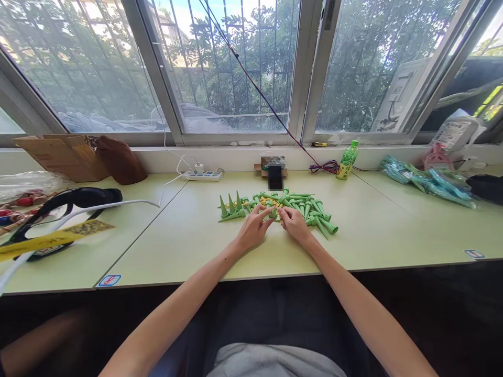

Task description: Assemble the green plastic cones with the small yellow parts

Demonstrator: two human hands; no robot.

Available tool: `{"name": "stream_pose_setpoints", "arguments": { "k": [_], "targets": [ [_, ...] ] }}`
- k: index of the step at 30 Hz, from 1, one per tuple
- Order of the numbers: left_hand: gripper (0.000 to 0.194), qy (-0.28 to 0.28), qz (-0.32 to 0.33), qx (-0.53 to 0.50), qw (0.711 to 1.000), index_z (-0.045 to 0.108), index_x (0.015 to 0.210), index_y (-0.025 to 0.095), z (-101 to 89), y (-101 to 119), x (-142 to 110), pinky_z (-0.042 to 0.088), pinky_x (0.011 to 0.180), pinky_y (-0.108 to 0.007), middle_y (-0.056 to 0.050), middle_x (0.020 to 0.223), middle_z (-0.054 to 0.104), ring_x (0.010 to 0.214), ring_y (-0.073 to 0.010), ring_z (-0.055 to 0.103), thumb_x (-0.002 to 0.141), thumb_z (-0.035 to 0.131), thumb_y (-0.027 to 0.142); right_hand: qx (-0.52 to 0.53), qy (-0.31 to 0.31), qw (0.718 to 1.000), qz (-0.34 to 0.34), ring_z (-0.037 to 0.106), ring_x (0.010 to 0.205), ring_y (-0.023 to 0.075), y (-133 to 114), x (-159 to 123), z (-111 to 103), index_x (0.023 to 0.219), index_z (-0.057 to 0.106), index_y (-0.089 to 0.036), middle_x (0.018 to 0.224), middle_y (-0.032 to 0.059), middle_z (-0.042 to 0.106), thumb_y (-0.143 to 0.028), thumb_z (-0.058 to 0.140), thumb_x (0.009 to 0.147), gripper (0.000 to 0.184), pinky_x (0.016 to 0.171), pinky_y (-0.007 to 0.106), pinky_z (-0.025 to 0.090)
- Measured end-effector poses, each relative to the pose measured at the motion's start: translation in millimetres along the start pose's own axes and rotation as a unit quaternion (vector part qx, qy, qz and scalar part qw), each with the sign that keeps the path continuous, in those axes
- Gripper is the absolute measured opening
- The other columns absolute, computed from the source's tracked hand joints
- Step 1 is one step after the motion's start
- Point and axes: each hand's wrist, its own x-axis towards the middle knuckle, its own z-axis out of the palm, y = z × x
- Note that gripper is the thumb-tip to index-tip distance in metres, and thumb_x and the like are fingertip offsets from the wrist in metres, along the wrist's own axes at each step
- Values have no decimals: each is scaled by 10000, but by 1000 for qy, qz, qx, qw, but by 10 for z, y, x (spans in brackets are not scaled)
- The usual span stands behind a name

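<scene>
A heap of green plastic cone spikes [310, 207] lies on the pale green table [196, 241], mixed with small yellow pieces [267, 200]. A few cones [230, 207] stand upright at the heap's left end. My left hand [253, 228] rests at the heap's near edge, its fingers pinched on a green cone piece [272, 212]. My right hand [294, 224] sits close beside it, fingers curled on a small part that I cannot make out. The two hands almost touch at the fingertips.
A green bottle [348, 161], a power strip [202, 175], a small box with a dark screen [275, 173] and coiled wires [324, 167] line the window sill side. Blue-green packets [428, 180] lie right. A cardboard box [63, 154], brown pouch [120, 159] and black device [66, 204] sit left.
</scene>
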Motion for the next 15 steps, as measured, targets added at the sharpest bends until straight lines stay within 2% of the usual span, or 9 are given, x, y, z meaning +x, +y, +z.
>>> {"name": "stream_pose_setpoints", "arguments": {
  "k": [4, 7, 11, 15],
  "targets": [
    [421, 32, -72, -79, 994, 528, 1305, 232, 31, 32, 43, 455, 582, -251, -58, 1063, 584, 546, -65, 490, 969, 484, 481, 32, 27, 999, 2, 399, 446, 127, 1, 8, -5, 674, 425, -239, 525, -33, 421, -661, 462, 905, 483, 451, 279, 334],
    [470, 35, -142, -159, 976, 515, 1209, 189, 22, 48, 69, 429, 512, -233, -49, 995, 606, 501, -55, 489, 946, 476, 577, 51, 31, 998, 0, 388, 441, 121, -7, 3, -10, 686, 420, -241, 522, -46, 386, -648, 471, 915, 470, 446, 271, 322],
    [533, -19, -202, -244, 948, 514, 1028, 170, -18, 78, 78, 357, 426, -211, -27, 864, 622, 438, -43, 451, 896, 476, 685, 67, -2, 998, -6, 379, 442, 120, 2, -3, -3, 727, 460, -239, 545, -48, 387, -626, 486, 919, 433, 450, 271, 323],
    [589, -58, -232, -275, 931, 509, 1048, 176, -37, 118, 69, 314, 401, -200, -1, 777, 616, 432, -46, 436, 809, 592, 708, 44, -25, 998, -22, 395, 478, 124, 8, -10, 2, 713, 482, -228, 584, -33, 420, -579, 502, 923, 409, 481, 276, 339]
  ]
}}
